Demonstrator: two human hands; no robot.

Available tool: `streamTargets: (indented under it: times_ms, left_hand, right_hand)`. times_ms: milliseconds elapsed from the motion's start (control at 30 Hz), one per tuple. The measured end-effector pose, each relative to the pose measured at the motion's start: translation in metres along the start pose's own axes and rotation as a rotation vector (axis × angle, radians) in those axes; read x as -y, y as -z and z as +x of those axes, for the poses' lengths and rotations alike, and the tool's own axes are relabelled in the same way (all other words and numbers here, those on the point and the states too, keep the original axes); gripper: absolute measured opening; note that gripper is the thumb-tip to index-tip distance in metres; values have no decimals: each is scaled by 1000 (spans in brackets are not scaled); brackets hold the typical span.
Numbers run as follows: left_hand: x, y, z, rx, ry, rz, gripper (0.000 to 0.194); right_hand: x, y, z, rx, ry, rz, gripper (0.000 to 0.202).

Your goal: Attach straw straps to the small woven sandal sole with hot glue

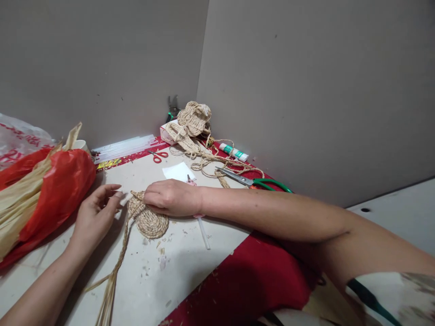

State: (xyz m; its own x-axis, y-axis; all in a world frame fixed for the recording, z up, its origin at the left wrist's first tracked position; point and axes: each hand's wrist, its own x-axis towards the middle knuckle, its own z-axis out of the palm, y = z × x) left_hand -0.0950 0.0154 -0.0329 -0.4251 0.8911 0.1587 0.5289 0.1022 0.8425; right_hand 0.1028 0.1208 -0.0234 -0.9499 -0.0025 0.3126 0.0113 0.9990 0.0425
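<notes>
A coiled woven straw piece (pixel 152 222) lies on the pale board, made of round coils side by side. My right hand (pixel 173 198) rests on its upper right part with fingers curled; what they pinch is hidden. From its left edge a straw braid (pixel 123 249) runs down toward me and ends in loose strands. My left hand (pixel 100 206) is just left of the piece, fingers bent and apart, holding nothing. A clear stick (pixel 204 233) pokes out below my right wrist.
Left, a red bag (pixel 73 176) holds dried husks. Behind are clear sticks (pixel 125 147), red scissors (pixel 158 156), white paper (pixel 178 172) and woven straw pieces (pixel 193 118). Green-handled scissors (pixel 253 181) and a tube (pixel 234 152) lie beyond my right forearm. Grey walls stand behind.
</notes>
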Motion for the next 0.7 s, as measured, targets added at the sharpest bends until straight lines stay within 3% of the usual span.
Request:
streamTargets:
  times_ms: [200,333,433,600,700]
  left_hand:
    - [3,-12,-1,187,-62,57,40]
    - [1,-11,-2,153,-53,51,38]
    - [-9,-2,-3,138,-37,67,34]
    - [-30,17,-10,431,67,183,29]
    - [-34,17,-13,489,104,183,26]
  right_hand:
    - [-3,-7,-3,-98,19,66,20]
    - [-4,-8,-5,-151,1,211,12]
    - [-6,-8,-6,-174,-31,292,10]
    - [-7,-8,-4,-195,-57,320,8]
    - [-6,-7,-4,-216,-56,332,7]
